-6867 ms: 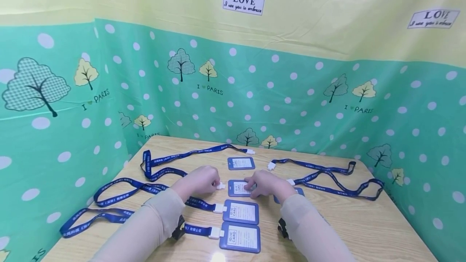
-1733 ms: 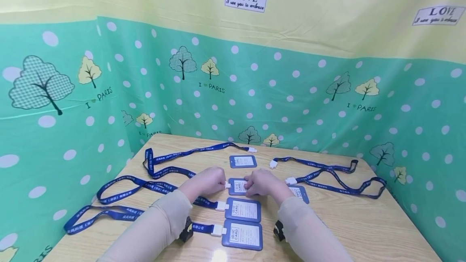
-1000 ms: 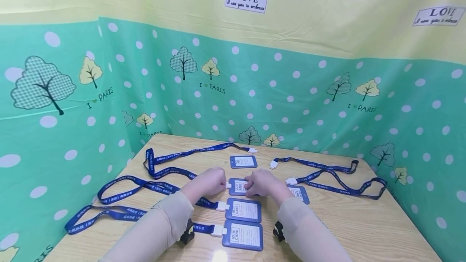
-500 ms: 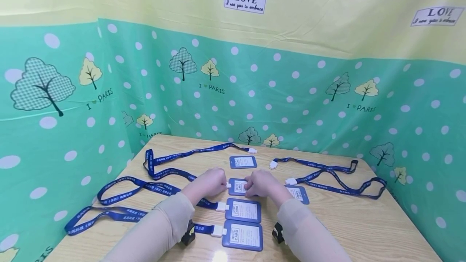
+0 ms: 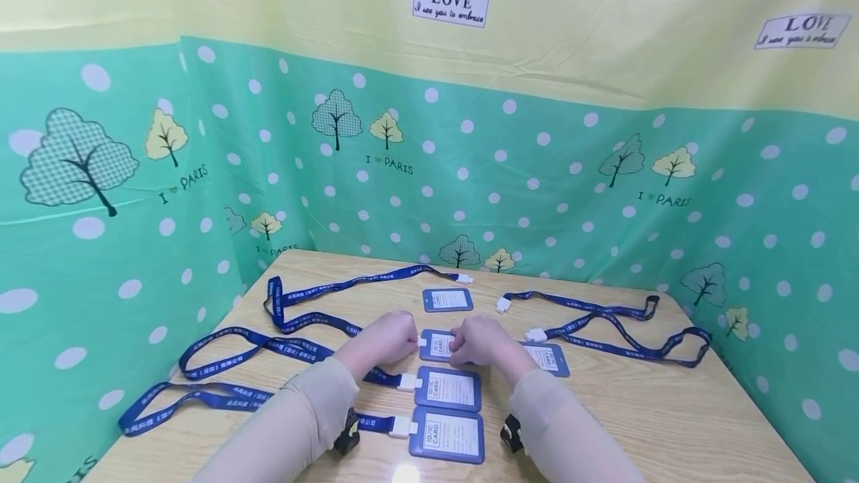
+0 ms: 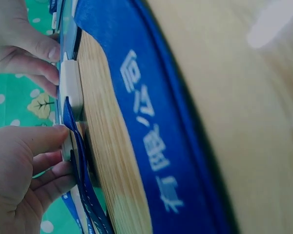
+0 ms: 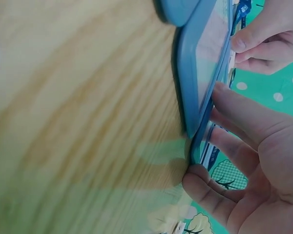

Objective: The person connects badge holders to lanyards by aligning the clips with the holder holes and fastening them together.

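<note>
Left hand (image 5: pixel 385 338) pinches white lanyard clip (image 5: pixel 420 342); right hand (image 5: pixel 479 339) pinches badge holder (image 5: pixel 436 346) flat on desk (image 5: pixel 671 423). Holder likely light, stiff; best gripped at edges

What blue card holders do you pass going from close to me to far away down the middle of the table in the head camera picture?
Nearest card holder → second card holder → card holder between the left hand and right hand, at → farthest card holder.
</note>
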{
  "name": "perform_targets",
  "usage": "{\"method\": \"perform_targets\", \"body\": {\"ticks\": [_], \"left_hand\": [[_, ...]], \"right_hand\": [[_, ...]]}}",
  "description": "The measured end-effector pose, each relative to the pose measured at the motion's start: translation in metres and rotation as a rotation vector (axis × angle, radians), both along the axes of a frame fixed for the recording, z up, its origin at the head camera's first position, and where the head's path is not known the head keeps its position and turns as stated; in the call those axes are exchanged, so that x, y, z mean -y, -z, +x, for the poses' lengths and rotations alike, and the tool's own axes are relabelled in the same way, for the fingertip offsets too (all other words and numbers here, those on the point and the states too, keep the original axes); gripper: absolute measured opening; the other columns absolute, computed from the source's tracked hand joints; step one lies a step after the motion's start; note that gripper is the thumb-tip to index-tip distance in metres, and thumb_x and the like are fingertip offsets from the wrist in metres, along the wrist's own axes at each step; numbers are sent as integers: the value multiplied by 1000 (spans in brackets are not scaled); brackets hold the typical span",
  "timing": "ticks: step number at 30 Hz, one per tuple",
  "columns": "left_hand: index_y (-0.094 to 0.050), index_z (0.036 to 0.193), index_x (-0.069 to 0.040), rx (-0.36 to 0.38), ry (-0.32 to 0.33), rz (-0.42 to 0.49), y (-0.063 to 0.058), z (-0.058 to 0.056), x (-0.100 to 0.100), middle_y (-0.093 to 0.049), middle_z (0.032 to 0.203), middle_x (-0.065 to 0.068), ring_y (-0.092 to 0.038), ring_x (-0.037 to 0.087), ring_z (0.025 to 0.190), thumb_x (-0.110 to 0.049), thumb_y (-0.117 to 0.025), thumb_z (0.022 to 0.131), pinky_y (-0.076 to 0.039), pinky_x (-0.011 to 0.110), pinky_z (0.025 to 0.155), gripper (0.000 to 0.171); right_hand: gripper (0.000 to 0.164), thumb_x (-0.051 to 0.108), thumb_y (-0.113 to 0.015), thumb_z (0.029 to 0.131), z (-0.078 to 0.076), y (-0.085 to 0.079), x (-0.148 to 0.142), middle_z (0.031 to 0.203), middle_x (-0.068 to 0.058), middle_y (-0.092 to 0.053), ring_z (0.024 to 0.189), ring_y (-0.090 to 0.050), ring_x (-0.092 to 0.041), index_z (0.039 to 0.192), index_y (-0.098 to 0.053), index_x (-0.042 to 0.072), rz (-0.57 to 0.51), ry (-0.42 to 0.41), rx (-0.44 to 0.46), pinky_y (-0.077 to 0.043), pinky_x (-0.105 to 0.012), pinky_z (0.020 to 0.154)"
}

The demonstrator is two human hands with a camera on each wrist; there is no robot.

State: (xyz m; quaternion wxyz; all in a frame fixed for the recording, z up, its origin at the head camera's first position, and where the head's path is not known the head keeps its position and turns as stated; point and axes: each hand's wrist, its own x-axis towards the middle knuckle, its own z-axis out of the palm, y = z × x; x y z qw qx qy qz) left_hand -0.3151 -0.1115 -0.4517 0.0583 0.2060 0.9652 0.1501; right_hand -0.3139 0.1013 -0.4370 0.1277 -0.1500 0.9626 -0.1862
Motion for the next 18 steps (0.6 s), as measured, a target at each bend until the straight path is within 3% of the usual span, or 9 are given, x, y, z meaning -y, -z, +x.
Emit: {"method": "perform_targets", "body": {"ticks": [18], "left_hand": [[-79, 86, -20, -48, 45, -32, 1, -2, 4, -64, 85, -8, -58, 7, 74, -22, -75, 93, -56, 30, 80, 9]], "right_hand": [[21, 32, -86, 83, 4, 1, -5, 132, 1, -67, 125, -59, -31, 101, -82, 24, -8, -34, -32, -46, -51, 105]]}}
